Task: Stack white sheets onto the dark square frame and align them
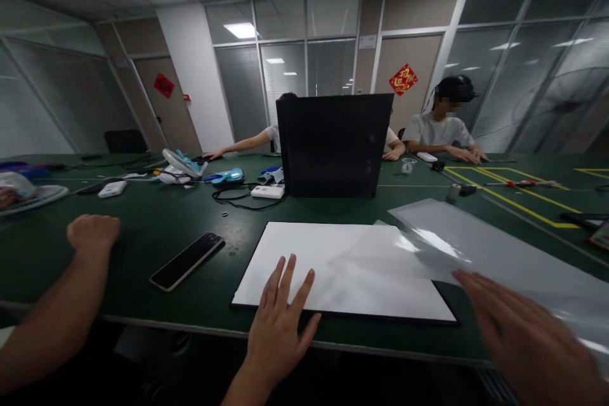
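Observation:
A white rectangular board with a thin black edge (342, 295) lies on the green table in front of me. My left hand (280, 336) rests on its near left part, fingers spread and palm down. To the right, a large clear plastic sheet (504, 247) overlaps the board's right end, light glinting off it. My right hand (528, 336) is at the near edge of this sheet, slightly blurred, its fingers stretched out and close together. Its thumb side is partly hidden, and no firm grip on the sheet shows.
A phone (188, 260) lies left of the board. Beyond the board stands a black panel (335, 146). At far left another person's closed fist (92, 231) rests on the table. Cables, a white box (267, 191) and yellow tape outlines (518, 196) lie farther back; people sit opposite.

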Available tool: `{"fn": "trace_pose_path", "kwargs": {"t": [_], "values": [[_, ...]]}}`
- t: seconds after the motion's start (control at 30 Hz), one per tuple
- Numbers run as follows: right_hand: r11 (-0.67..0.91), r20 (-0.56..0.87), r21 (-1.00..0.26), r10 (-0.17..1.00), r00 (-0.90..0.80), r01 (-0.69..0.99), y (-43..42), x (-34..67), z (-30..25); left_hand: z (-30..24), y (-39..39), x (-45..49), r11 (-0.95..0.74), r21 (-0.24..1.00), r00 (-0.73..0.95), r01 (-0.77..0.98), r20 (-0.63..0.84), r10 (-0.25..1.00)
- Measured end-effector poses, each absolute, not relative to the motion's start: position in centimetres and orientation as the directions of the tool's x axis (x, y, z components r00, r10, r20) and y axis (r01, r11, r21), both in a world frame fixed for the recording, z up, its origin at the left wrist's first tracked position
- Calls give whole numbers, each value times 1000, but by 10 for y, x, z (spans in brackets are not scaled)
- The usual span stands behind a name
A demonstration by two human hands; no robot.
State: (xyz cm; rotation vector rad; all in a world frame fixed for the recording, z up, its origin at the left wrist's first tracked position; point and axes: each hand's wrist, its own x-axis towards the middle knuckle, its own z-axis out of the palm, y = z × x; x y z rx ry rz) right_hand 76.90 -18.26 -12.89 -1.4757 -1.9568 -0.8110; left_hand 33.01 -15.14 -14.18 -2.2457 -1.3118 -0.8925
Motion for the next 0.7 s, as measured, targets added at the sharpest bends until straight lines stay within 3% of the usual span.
{"fn": "trace_pose_path", "kwargs": {"t": [0.07,0.2,0.47,0.7], "values": [[295,738,211,577,-350,932,-176,713,-120,-143,-153,330,-482,0,333,876,723,606],[439,700,195,564,-438,877,-154,655,-135,-142,-153,329,-499,-14,358,866,714,601],[518,679,157,562,-473,841,-133,633,-149,-140,-150,329,-510,-19,377,860,697,610],[675,584,130,539,-606,726,-140,615,-141,-138,-151,330,-514,-14,375,858,701,607]]}}
